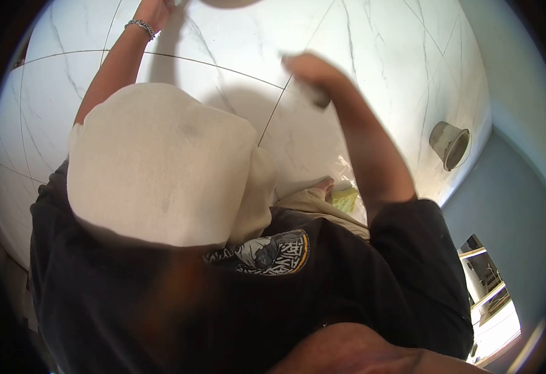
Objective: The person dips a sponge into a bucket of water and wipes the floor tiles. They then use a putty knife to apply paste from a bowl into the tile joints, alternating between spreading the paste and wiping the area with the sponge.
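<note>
The right hand [304, 65], blurred, curls around a small grey object [320, 98] low over the white marble floor [373, 37]. The left hand [154, 9] is cut by the top edge, so its grip cannot be told. Open tiles run right to a bucket [450, 144] near the blue wall [503, 206].

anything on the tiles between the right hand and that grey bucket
Nothing visible. Only bare marble floor lies between the blurred right hand and the bucket. The yellow cloth sits nearer the body, off that line.
</note>
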Motion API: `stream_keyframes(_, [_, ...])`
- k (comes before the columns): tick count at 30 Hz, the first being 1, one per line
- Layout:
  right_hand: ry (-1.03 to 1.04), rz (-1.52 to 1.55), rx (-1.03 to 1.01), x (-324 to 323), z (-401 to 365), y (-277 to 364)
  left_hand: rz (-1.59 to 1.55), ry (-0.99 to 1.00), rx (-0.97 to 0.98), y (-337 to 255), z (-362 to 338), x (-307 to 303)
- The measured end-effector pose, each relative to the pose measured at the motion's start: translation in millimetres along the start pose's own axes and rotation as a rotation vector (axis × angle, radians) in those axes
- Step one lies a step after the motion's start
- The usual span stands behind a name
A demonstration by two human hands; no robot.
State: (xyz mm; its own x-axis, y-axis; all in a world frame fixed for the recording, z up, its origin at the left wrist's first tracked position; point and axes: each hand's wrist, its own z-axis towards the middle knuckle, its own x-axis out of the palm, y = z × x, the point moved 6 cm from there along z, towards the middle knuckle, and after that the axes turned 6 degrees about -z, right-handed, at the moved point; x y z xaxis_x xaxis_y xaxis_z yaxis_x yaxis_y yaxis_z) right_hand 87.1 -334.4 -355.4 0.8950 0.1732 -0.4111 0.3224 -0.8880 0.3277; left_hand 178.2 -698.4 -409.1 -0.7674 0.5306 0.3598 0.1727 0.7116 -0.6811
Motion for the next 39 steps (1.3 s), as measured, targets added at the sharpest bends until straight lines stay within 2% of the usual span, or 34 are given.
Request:
stream_keyframes(1, [0.051,-0.084,-0.02,23,-19,3,-0.001,0.005,0.004,-3,-7,9])
stream_keyframes(3, [0.214,0.334,0.234,32,-72,10,0.049,-0.094,0.061,-12,-31,26])
stream_keyframes(4, [0.133,0.332,0.089,16,-68,5,0.034,0.007,0.034,-3,-5,6])
stream_keyframes(5, [0.055,0.329,-0.057,-4,-65,-5,0.03,0.009,0.041,-4,-8,8])
stream_keyframes(7, [-0.131,0.496,0.026,-64,-41,-34,0.053,0.053,0.127,-9,-23,18])
stream_keyframes(9, [-0.232,0.371,0.113,-135,-25,-39,0.016,0.044,0.087,-8,-18,20])
stream_keyframes(11, [-0.213,0.283,0.199,-187,11,-52,-0.021,0.031,0.046,-5,-11,15])
stream_keyframes(12, [-0.297,0.154,0.218,-210,12,-41,-0.042,0.035,0.026,-1,-4,10])
stream_keyframes(13, [-0.378,0.025,0.234,-227,13,-31,-0.062,0.037,0.006,2,-1,7])
stream_keyframes(15, [-0.321,-0.06,0.2,-237,43,-42,-0.064,0.041,0.003,-2,-11,17])
stream_keyframes(17, [-0.263,-0.142,0.162,-226,58,-48,-0.064,0.044,0.0,-2,-15,16])
stream_keyframes(19, [-0.164,0.336,0.187,-195,66,-66,-0.036,0.113,0.065,-5,-16,18])
stream_keyframes(21, [-0.153,0.091,-0.033,-141,63,-70,0.005,0.096,0.076,-10,-27,23])
stream_keyframes(22, [-0.136,0.062,0.084,-101,35,-60,0.048,0.08,0.092,-14,-29,26])
stream_keyframes(23, [-0.078,0.217,0.184,-58,20,-67,0.045,0.086,0.094,-11,-12,17])
stream_keyframes(25, [0.001,0.273,0.122,7,-32,-45,0.033,0.116,0.049,1,25,-19])
stream_keyframes(26, [0.036,0.384,0.191,19,-59,-31,0.037,0.116,0.04,1,15,-9])
stream_keyframes(28, [0.057,0.503,0.229,21,-79,-31,-0.04,0.132,0.123,-10,-16,19])
stream_keyframes(29, [0.069,0.618,0.258,20,-85,-34,-0.036,0.128,0.119,-7,-16,14])
stream_keyframes(31, [0.059,0.661,0.236,3,-83,-40,0.04,0.135,0.135,-7,-10,11])
stream_keyframes(34, [0.017,0.548,0.252,-29,-77,-29,0.203,0.052,0.198,-16,-24,24])
stream_keyframes(37, [0.063,0.494,0.146,-30,-70,-16,0.083,0.14,0.187,-7,1,10])
stream_keyframes(39, [-0.013,0.27,-0.003,-21,-68,-6,0.108,0.132,0.194,-6,-2,14])
